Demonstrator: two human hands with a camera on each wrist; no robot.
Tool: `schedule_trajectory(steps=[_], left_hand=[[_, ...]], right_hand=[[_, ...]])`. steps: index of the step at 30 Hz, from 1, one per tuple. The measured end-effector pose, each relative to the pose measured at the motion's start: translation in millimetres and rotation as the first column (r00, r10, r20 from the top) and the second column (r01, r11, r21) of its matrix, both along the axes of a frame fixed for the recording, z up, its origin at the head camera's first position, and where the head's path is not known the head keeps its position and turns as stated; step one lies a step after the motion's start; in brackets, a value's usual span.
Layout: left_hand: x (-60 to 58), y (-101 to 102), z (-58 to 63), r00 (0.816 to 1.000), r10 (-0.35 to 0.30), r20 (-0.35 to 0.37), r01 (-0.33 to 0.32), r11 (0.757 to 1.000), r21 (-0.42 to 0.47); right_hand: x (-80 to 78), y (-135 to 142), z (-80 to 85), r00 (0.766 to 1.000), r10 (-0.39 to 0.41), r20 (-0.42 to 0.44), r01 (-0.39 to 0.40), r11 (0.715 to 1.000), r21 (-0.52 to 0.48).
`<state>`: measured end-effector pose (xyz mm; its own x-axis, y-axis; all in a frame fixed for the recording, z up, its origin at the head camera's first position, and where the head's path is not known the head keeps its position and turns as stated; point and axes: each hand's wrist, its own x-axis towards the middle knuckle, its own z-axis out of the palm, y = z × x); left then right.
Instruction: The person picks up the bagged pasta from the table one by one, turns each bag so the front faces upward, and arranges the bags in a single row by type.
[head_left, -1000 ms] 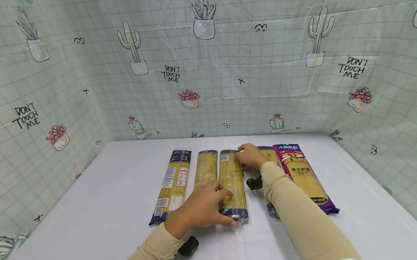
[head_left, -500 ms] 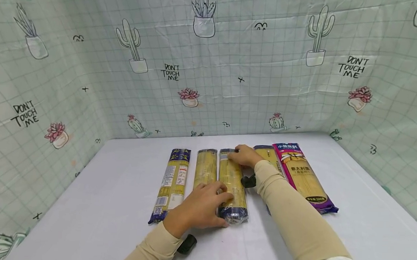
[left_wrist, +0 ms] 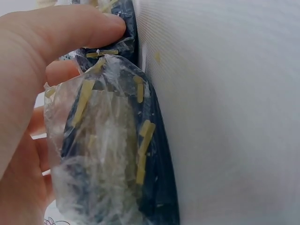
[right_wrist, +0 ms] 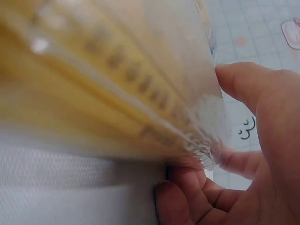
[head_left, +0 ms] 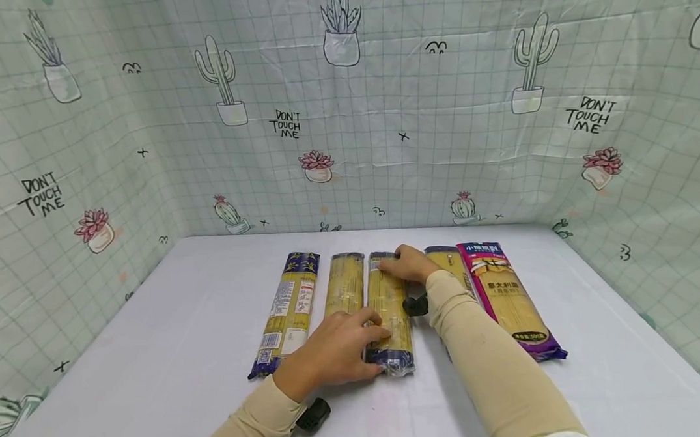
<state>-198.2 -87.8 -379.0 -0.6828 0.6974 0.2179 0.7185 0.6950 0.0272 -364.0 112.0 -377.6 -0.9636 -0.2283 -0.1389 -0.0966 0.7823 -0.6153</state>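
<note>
Near the middle of the table, a clear-wrapped spaghetti pack with dark blue ends lies lengthwise between my hands. My left hand holds its near end, with the thumb on the blue end in the left wrist view and the fingers bent over the left side. At the far end my right hand grips the pack, its fingers curled about the top right. A second clear-wrapped spaghetti pack lies just left, partly hidden under my left hand; its crinkled near end fills the left wrist view.
Farther left lies a blue-ended spaghetti pack with printed labels. On the right, a yellow spaghetti pack is partly covered by my right forearm, beside a purple and pink spaghetti pack. The white table meets a cactus-patterned cloth behind.
My right hand has moved left onto the far end of the middle spaghetti pack. My left thumb has drawn in against the near end. The packs have stayed almost in place.
</note>
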Motion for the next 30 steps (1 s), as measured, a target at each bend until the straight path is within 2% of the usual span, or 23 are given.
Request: schedule_trajectory(steps=[7,15,23,30], left_hand=[[1.2,1.1,4.0,0.999,0.011,0.050,-0.011,1.000,0.013],[2.1,1.2,2.7,0.994,0.014,0.109,-0.019,0.999,0.038],[0.1,0.8,1.5,0.992,0.010,0.123,-0.018,0.998,0.061],[0.2,0.5,0.2,0.990,0.013,0.139,-0.026,0.996,0.091]], right_hand=[[-0.6,-0.7,1.4,1.000,0.019,-0.004,-0.019,1.000,0.019],[2.3,-0.2,1.9,1.000,0.009,0.016,-0.009,1.000,0.007],[3.2,1.6,4.6,0.999,-0.006,0.053,0.008,1.000,-0.027],[3.4,0.4,2.7,0.999,-0.015,0.041,0.016,1.000,-0.025]])
